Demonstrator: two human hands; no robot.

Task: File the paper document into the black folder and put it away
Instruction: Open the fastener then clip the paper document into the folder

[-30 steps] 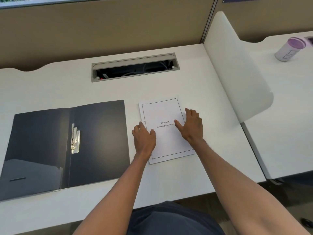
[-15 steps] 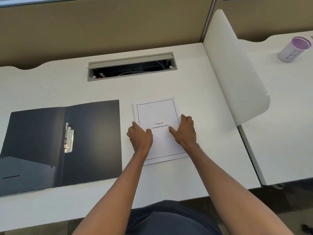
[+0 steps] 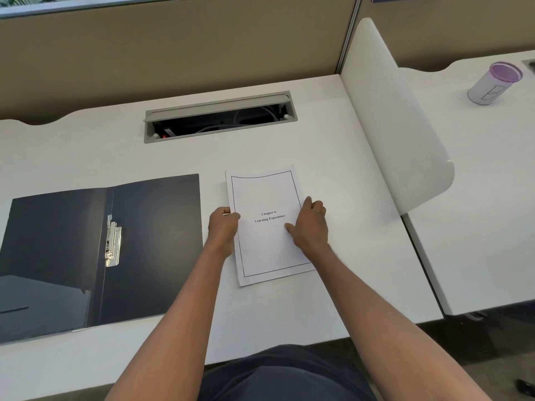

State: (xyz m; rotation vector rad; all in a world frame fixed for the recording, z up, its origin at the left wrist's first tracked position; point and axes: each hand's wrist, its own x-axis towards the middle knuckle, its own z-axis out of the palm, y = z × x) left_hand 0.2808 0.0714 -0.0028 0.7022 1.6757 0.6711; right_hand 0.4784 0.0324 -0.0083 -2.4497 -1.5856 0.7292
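The surface (image 3: 318,146) is white. The folder (image 3: 150,241) is black, with a shiny silver clip (image 3: 113,244) in the middle. The paper (image 3: 269,244) is white with a thin black line drawn around it like a frame, and small black words in the middle. The wall (image 3: 173,47) at the back is tan. The slot (image 3: 220,117) in the surface has a grey rim and is dark inside. The cup (image 3: 492,85) is white with a purple top. The divider (image 3: 399,117) is white.
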